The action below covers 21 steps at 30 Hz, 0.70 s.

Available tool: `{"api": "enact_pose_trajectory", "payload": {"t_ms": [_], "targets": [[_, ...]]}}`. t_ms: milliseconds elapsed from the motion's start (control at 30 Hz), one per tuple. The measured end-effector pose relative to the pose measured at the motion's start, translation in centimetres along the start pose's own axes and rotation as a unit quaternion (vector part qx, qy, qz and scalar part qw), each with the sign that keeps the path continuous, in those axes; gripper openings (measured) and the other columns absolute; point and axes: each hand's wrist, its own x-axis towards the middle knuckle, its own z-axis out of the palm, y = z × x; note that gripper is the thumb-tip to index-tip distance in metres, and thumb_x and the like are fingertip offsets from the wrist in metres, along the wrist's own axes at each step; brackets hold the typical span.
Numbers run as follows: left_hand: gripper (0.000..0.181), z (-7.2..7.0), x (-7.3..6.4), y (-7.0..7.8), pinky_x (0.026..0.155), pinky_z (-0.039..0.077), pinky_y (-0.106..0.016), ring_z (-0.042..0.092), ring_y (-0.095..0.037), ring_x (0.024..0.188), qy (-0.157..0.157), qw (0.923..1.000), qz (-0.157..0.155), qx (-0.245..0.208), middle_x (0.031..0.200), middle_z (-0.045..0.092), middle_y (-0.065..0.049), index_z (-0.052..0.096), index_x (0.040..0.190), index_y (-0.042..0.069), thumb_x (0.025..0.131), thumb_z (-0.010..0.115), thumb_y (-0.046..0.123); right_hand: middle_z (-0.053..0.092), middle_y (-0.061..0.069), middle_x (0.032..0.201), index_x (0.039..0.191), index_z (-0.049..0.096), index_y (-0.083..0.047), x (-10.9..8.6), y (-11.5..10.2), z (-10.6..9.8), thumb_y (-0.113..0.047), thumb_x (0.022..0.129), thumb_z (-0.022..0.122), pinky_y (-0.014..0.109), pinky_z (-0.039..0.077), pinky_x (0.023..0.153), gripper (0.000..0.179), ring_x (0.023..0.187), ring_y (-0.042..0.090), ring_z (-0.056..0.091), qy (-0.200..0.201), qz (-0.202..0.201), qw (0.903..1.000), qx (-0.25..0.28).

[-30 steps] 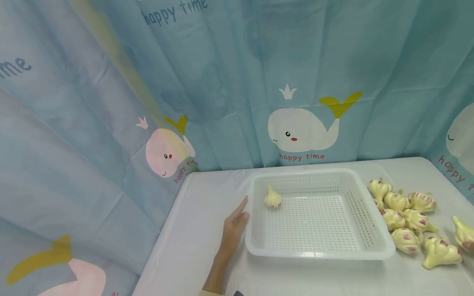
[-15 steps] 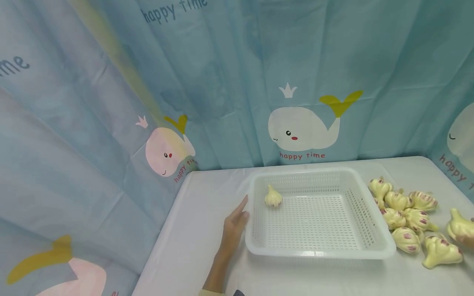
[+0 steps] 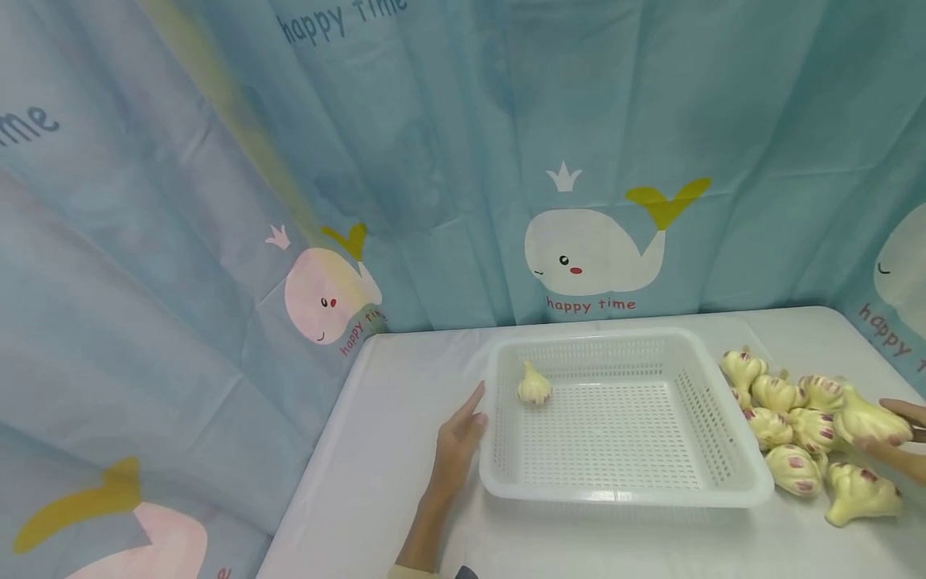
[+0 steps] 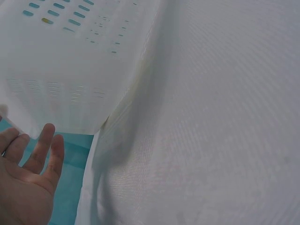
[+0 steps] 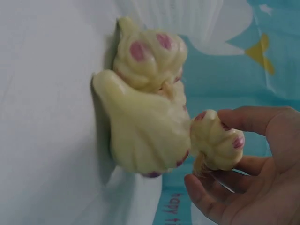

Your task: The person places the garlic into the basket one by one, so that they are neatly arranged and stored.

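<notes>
At the right edge of the head view, my right hand (image 3: 897, 454) holds a garlic bulb (image 3: 870, 418), pale yellow with purple patches, beside a group of similar bulbs (image 3: 793, 470). The right wrist view shows my thumb and fingers pinching the held garlic bulb (image 5: 218, 140), close by other bulbs (image 5: 145, 126). Extended fingers of my left hand (image 3: 456, 438) rest at the left rim of a white perforated plastic basket (image 3: 615, 497). Inside, at its back left, one garlic bulb (image 3: 534, 388) stands stem up. The left wrist view has my left hand (image 4: 28, 183) beside the basket wall (image 4: 61, 103).
Basket and bulbs sit on a white-covered table (image 3: 391, 418). A blue curtain (image 3: 448, 241) with whale prints hangs behind and at the sides. Several bulbs lie close against the basket's right side.
My right hand has come further into the head view, carrying the garlic bulb left to the edge of the group. My left hand and the basket have stayed put.
</notes>
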Motion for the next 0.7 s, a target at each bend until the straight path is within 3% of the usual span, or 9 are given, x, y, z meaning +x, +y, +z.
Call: {"api": "enact_pose_trajectory", "payload": {"t_ms": [33,67,100,200,267,333,433,533,700], "targets": [[0.050,0.0,0.0,0.0,0.124,0.033,-0.021,0.036,-0.009,0.156,0.000,1.0000,0.000,0.001,0.165,0.044,0.015,0.047,0.161,0.030,0.111,0.056,0.036,0.040,0.018,0.167,0.165,0.024,0.003,-0.2,-2.0,-0.3,-0.025,0.103,0.072,0.003,0.014,0.119,0.083,0.141,0.018,0.056,0.006,-0.004,1.0000,0.005],[0.050,0.0,0.0,0.0,0.123,0.033,-0.019,0.036,-0.009,0.156,0.000,1.0000,0.000,0.001,0.165,0.044,0.015,0.047,0.161,0.030,0.111,0.056,0.037,0.049,-0.004,0.162,0.167,0.027,-0.005,-0.2,-2.4,-0.2,-0.023,0.101,0.075,0.007,0.016,0.122,0.084,0.130,-0.003,0.057,0.017,-0.013,0.9997,0.014],[0.050,0.0,0.0,-0.1,0.123,0.033,-0.019,0.036,-0.009,0.156,0.000,1.0000,-0.001,0.002,0.165,0.044,0.015,0.047,0.160,0.030,0.111,0.056,0.037,0.048,-0.026,0.153,0.168,0.029,-0.014,-0.3,-2.9,-0.1,-0.022,0.100,0.076,0.010,0.013,0.124,0.083,0.131,-0.002,0.057,0.024,-0.022,0.9993,0.020],[0.050,0.0,0.0,-0.1,0.125,0.033,-0.026,0.035,-0.011,0.156,0.002,1.0000,-0.001,0.002,0.165,0.044,0.014,0.047,0.160,0.030,0.111,0.056,0.037,0.023,-0.057,0.114,0.164,0.039,-0.023,-0.4,-4.9,0.2,-0.019,0.095,0.082,0.022,0.017,0.129,0.082,0.095,-0.034,0.021,0.046,-0.045,0.9973,0.036],[0.050,0.0,0.1,-0.1,0.127,0.032,-0.032,0.035,-0.011,0.156,0.001,1.0000,0.000,0.003,0.165,0.044,0.014,0.047,0.160,0.031,0.111,0.055,0.038,0.053,-0.042,0.124,0.165,0.036,-0.010,-0.5,-7.1,0.0,-0.020,0.098,0.079,0.057,0.016,0.134,0.080,0.114,-0.016,0.048,0.027,-0.032,0.9985,0.036],[0.050,0.1,0.1,-0.1,0.128,0.030,-0.037,0.035,-0.012,0.156,0.002,1.0000,0.001,0.005,0.165,0.044,0.014,0.047,0.160,0.030,0.111,0.055,0.038,0.067,-0.001,0.137,0.161,0.032,0.006,-0.1,-8.3,-0.3,-0.025,0.101,0.075,0.068,0.042,0.118,0.080,0.123,0.020,0.062,-0.012,-0.019,0.9995,0.021],[0.050,0.0,0.1,-0.1,0.128,0.030,-0.038,0.035,-0.012,0.156,0.005,1.0000,0.000,0.008,0.165,0.044,0.014,0.047,0.160,0.032,0.111,0.055,0.040,0.036,0.056,0.138,0.158,0.025,0.014,0.5,-10.4,-0.8,-0.034,0.106,0.068,0.056,0.063,0.068,0.083,0.110,0.076,0.045,-0.070,0.008,0.9975,-0.009],[0.050,0.0,0.1,-0.2,0.128,0.030,-0.039,0.036,-0.012,0.156,0.010,0.9998,-0.002,0.015,0.164,0.045,0.015,0.048,0.159,0.033,0.111,0.056,0.040,0.037,0.054,0.141,0.159,0.026,0.011,0.9,-11.9,-0.7,-0.043,0.106,0.065,0.039,0.057,0.048,0.085,0.107,0.078,0.049,-0.093,0.016,0.9950,-0.033],[0.050,0.1,0.1,-0.1,0.128,0.030,-0.038,0.036,-0.011,0.156,0.011,0.9998,-0.001,0.016,0.164,0.045,0.015,0.048,0.159,0.032,0.111,0.056,0.040,0.040,0.054,0.141,0.157,0.033,0.010,1.2,-14.0,-0.5,-0.044,0.105,0.066,0.057,0.061,0.057,0.082,0.113,0.076,0.048,-0.105,-0.014,0.9932,-0.049]]}}
